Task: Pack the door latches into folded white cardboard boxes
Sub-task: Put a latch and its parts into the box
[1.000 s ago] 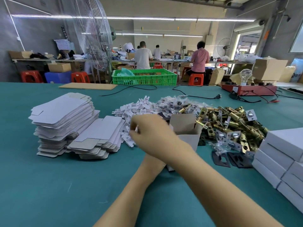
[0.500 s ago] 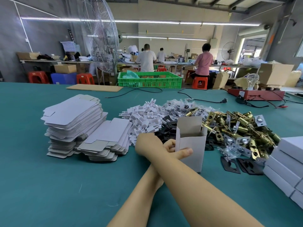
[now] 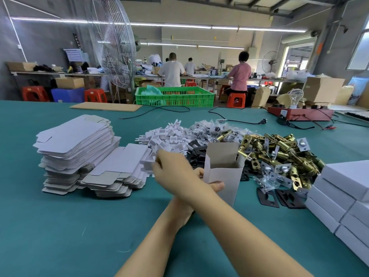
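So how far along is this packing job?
Looks done: closed white boxes stacked at right. In hand: left hand holds an open box; right hand pinches a white insert. Left: a latch pile and many flat boxes.

Grey walls (image 3: pixel 36 43), ceiling strip lights (image 3: pixel 169 26), large wire-guard fan (image 3: pixel 113 43); long workbench (image 3: pixel 60 73), red stools (image 3: pixel 35 93), bright window (image 3: pixel 359 50) far right

One open box (image 3: pixel 223 172), two stacks of flat boxes (image 3: pixel 75 148), one heap of latches (image 3: pixel 279 154), three people (image 3: pixel 171 70), three red stools (image 3: pixel 35 93), one green crate (image 3: pixel 175 96).
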The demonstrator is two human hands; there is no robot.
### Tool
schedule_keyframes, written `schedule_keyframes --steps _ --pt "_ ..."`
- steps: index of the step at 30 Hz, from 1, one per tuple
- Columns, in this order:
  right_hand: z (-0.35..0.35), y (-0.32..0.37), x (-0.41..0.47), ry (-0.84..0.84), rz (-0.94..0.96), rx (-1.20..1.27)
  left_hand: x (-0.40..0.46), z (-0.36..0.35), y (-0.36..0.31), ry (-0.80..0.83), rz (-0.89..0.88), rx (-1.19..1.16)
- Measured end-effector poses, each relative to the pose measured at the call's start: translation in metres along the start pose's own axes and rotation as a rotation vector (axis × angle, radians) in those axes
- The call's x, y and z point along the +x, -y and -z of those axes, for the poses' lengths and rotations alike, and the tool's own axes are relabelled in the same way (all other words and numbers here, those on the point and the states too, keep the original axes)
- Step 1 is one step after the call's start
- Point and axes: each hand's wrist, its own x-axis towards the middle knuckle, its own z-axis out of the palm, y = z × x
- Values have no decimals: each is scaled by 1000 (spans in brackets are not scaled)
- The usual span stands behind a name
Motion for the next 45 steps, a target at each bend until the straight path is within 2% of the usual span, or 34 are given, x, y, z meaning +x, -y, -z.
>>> schedule_keyframes --steps 2,5,9,11,13,17,23,28,34,40,45 --pt "36 2 -17 -91 12 212 -1 0 0 1 -53 13" --pt "94 -6 -38 -211 37 403 -4 6 7 26 -58 -126" --pt "149 -38 -53 -347 75 287 0 11 13 63 -38 -148" --pt "160 -56 -58 -328 53 200 1 11 14 70 -35 -148" --pt "164 -68 -60 -228 15 88 1 12 14 74 -35 -161" --pt "162 -71 -59 -77 35 63 0 11 12 68 -41 -157" --pt "151 -59 -52 -81 93 -60 -2 11 10 65 -40 -149" --pt "138 -51 -47 -7 158 -180 -2 11 8 63 -33 -158" --pt "135 -53 -47 83 173 -174 -2 11 8 74 -27 -167" --pt "146 -65 -51 18 76 -63 -2 11 10 60 -31 -167" --pt "162 -94 -58 -213 -112 74 -1 11 10 57 -33 -162"
